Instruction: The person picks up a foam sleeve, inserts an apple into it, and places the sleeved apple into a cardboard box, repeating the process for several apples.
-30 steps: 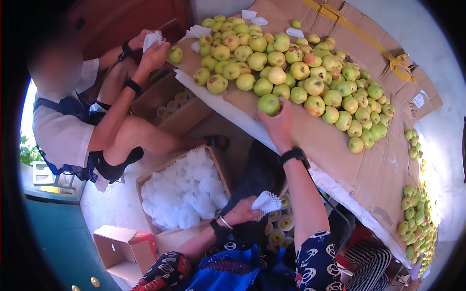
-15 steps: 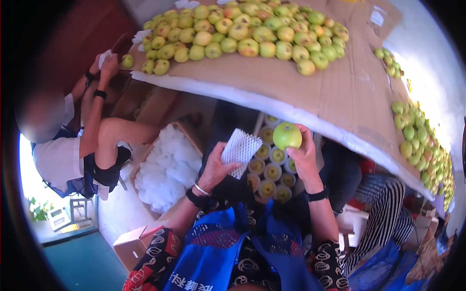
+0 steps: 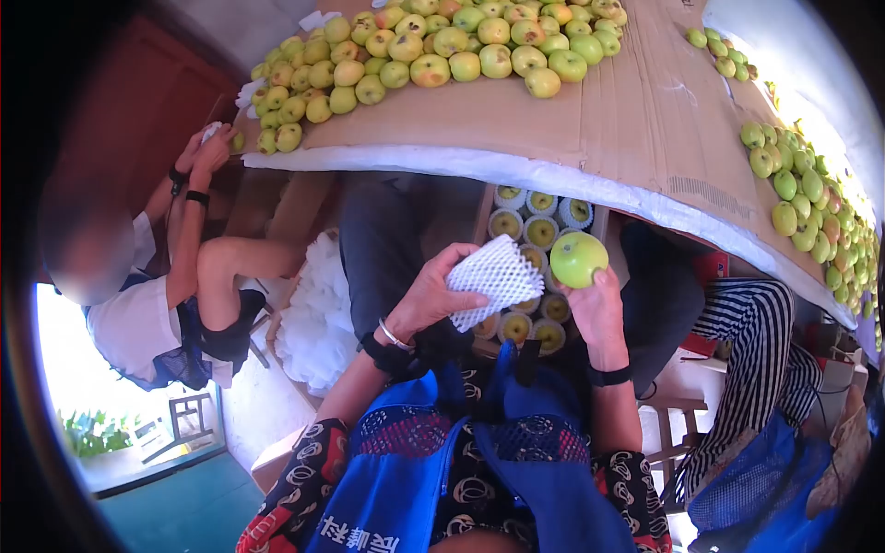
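My left hand (image 3: 431,293) grips a white foam net sleeve (image 3: 498,279), its mesh end pointing toward the apple. In my right hand (image 3: 597,309) is a green apple (image 3: 578,260), held from below and to its right by the fingers. Sleeve and apple are close together but apart. Below both hands is a box of apples (image 3: 504,224), set in rows in white foam nets. My hands and the sleeve hide part of that box.
A cardboard-covered table (image 3: 636,138) with a white padded edge (image 3: 442,159) bears a heap of apples (image 3: 430,70) and another pile (image 3: 800,194) at right. White foam nets (image 3: 318,323) fill a box at left. Beside it sits a co-worker (image 3: 147,304); striped trousers (image 3: 751,341) show at right.
The view has shifted. My left hand has turned the sleeve so that its mesh end faces the apple more, and the two are closer together. Both hands keep their holds.
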`<state>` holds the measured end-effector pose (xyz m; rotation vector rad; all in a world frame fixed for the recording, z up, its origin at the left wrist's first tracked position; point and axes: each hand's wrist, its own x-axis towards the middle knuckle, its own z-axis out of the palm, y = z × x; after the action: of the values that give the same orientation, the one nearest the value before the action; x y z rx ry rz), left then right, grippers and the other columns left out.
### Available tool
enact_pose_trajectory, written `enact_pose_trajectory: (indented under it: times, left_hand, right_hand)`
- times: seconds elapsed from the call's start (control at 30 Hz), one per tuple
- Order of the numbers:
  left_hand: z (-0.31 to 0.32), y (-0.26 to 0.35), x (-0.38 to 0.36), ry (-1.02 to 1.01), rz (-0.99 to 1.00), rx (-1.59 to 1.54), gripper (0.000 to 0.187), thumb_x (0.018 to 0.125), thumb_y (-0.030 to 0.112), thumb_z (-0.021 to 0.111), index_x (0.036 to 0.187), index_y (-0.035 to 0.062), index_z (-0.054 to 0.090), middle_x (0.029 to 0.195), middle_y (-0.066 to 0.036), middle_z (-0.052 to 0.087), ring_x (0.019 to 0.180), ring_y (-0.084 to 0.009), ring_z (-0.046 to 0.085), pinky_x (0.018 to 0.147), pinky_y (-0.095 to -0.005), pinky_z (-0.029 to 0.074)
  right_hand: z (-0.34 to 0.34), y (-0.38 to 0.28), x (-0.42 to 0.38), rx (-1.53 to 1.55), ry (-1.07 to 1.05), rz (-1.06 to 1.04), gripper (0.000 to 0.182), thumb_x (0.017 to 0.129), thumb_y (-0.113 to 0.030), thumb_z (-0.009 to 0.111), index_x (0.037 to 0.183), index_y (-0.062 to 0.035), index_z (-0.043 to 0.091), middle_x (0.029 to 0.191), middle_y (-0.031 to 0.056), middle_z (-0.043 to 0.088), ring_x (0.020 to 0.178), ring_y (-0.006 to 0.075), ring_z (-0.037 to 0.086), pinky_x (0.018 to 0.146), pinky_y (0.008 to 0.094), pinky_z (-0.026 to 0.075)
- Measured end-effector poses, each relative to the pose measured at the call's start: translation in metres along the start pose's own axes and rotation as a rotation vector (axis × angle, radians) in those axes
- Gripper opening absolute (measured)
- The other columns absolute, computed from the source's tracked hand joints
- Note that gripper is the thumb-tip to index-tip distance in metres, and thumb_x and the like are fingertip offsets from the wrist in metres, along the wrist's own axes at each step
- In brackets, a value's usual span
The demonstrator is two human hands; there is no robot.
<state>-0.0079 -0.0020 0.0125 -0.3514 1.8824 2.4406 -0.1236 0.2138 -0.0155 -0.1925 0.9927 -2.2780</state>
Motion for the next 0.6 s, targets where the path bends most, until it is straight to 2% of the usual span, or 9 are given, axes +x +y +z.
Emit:
enact_pose_trajectory:
  times: [0.1, 0.13, 0.23, 0.3, 0.4, 0.47, 0.5, 0.57, 0.6]
  left_hand:
    - [-0.003, -0.005, 0.005, -0.034, -0.043, -0.014, 0.060, 0.067, 0.002, 0.077, 0.117, 0.0040, 0.045, 0.106, 0.000, 0.053, 0.099, -0.0080, 0.050, 0.088, -0.0249, 0.042]
    - [-0.005, -0.008, 0.007, -0.063, -0.039, -0.026, 0.061, 0.067, 0.003, 0.077, 0.118, 0.0042, 0.044, 0.107, -0.001, 0.053, 0.099, -0.0083, 0.050, 0.088, -0.0248, 0.042]
    - [-0.005, -0.011, 0.005, -0.114, -0.076, -0.055, 0.063, 0.066, 0.004, 0.078, 0.119, 0.0047, 0.043, 0.108, -0.001, 0.052, 0.099, -0.0087, 0.050, 0.088, -0.0253, 0.042]
    - [-0.010, -0.010, 0.010, -0.129, -0.097, -0.060, 0.064, 0.066, 0.004, 0.078, 0.120, 0.0051, 0.043, 0.108, -0.001, 0.052, 0.100, -0.0089, 0.050, 0.089, -0.0259, 0.042]
    - [-0.015, -0.023, 0.009, -0.163, 0.004, 0.069, 0.066, 0.064, 0.005, 0.079, 0.121, 0.0056, 0.044, 0.112, -0.002, 0.053, 0.107, -0.0109, 0.049, 0.092, -0.0273, 0.040]
    - [-0.013, -0.022, 0.012, 0.015, -0.022, 0.117, 0.061, 0.067, 0.003, 0.075, 0.119, 0.0061, 0.044, 0.116, -0.004, 0.052, 0.109, -0.0118, 0.047, 0.092, -0.0266, 0.039]
    - [-0.014, -0.022, 0.013, 0.012, -0.021, 0.119, 0.061, 0.067, 0.003, 0.075, 0.119, 0.0061, 0.044, 0.116, -0.004, 0.052, 0.109, -0.0118, 0.047, 0.092, -0.0266, 0.039]
    - [-0.016, -0.028, 0.012, 0.436, 0.238, 0.464, 0.051, 0.071, 0.000, 0.069, 0.116, 0.0066, 0.046, 0.116, -0.005, 0.052, 0.103, -0.0118, 0.049, 0.089, -0.0266, 0.040]
    - [-0.014, -0.024, 0.009, 0.532, 0.251, 0.444, 0.043, 0.073, -0.001, 0.065, 0.112, 0.0068, 0.049, 0.111, -0.003, 0.052, 0.096, -0.0107, 0.051, 0.082, -0.0262, 0.043]
  right_hand:
    - [0.004, 0.003, -0.004, 0.125, -0.083, 0.130, 0.069, 0.076, -0.042, 0.061, 0.128, -0.0025, 0.040, 0.129, 0.0170, 0.045, 0.117, 0.0294, 0.046, 0.092, 0.0391, 0.040]
    - [0.004, 0.004, -0.004, 0.274, -0.177, 0.188, 0.065, 0.078, -0.038, 0.062, 0.128, -0.0008, 0.041, 0.130, 0.0147, 0.046, 0.119, 0.0258, 0.045, 0.100, 0.0404, 0.035]
    - [0.002, 0.015, -0.009, 0.385, -0.129, 0.334, 0.066, 0.078, -0.038, 0.062, 0.128, -0.0014, 0.041, 0.129, 0.0130, 0.046, 0.120, 0.0262, 0.044, 0.102, 0.0415, 0.032]
    - [0.002, 0.024, -0.009, 0.377, -0.121, 0.346, 0.065, 0.078, -0.038, 0.062, 0.128, -0.0015, 0.041, 0.129, 0.0124, 0.047, 0.119, 0.0261, 0.044, 0.102, 0.0416, 0.032]
    - [0.003, 0.036, -0.010, 0.414, -0.098, 0.367, 0.063, 0.079, -0.036, 0.061, 0.128, -0.0018, 0.041, 0.128, 0.0116, 0.048, 0.119, 0.0257, 0.044, 0.102, 0.0413, 0.032]
    - [0.006, 0.038, -0.007, 0.456, -0.095, 0.348, 0.062, 0.079, -0.035, 0.061, 0.127, -0.0019, 0.041, 0.127, 0.0114, 0.048, 0.118, 0.0253, 0.045, 0.102, 0.0409, 0.032]
    - [0.009, 0.038, -0.006, 0.398, -0.065, 0.281, 0.060, 0.080, -0.035, 0.060, 0.127, -0.0016, 0.042, 0.126, 0.0115, 0.049, 0.117, 0.0249, 0.046, 0.101, 0.0403, 0.033]
    - [0.010, 0.040, -0.006, 0.341, -0.027, 0.218, 0.059, 0.080, -0.034, 0.060, 0.126, -0.0013, 0.042, 0.125, 0.0115, 0.049, 0.117, 0.0244, 0.046, 0.101, 0.0396, 0.033]
    - [0.007, 0.042, -0.005, 0.252, -0.016, 0.165, 0.058, 0.081, -0.033, 0.059, 0.125, -0.0006, 0.042, 0.124, 0.0114, 0.050, 0.116, 0.0236, 0.047, 0.100, 0.0385, 0.034]
